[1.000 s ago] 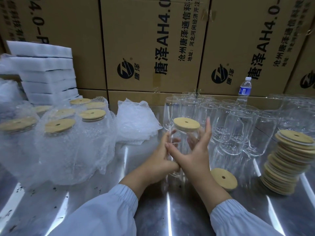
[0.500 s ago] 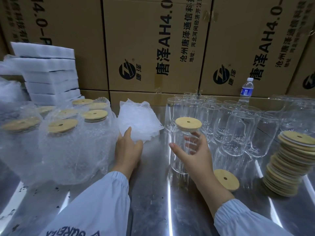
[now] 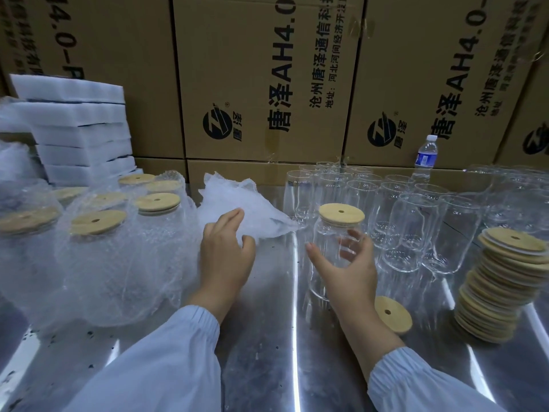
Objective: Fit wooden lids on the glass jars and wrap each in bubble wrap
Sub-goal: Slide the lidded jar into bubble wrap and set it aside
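A clear glass jar (image 3: 329, 242) with a round wooden lid (image 3: 341, 213) stands upright on the steel table. My right hand (image 3: 347, 266) is wrapped around its lower half. My left hand (image 3: 225, 251) pinches the near edge of a loose sheet from the bubble wrap pile (image 3: 237, 203), to the left of the jar. Several open glass jars (image 3: 410, 230) without lids stand behind and to the right. One loose wooden lid (image 3: 392, 315) lies flat beside my right wrist.
Several lidded jars wrapped in bubble wrap (image 3: 118, 254) crowd the left side. A tall leaning stack of wooden lids (image 3: 505, 283) stands at the right. White foam sheets (image 3: 80, 132) are piled at back left. Cardboard boxes (image 3: 267, 78) wall the rear, with a water bottle (image 3: 426, 157).
My left hand left the jar, went left to the bubble wrap pile and now grips a sheet there. My right hand stays on the lidded jar.
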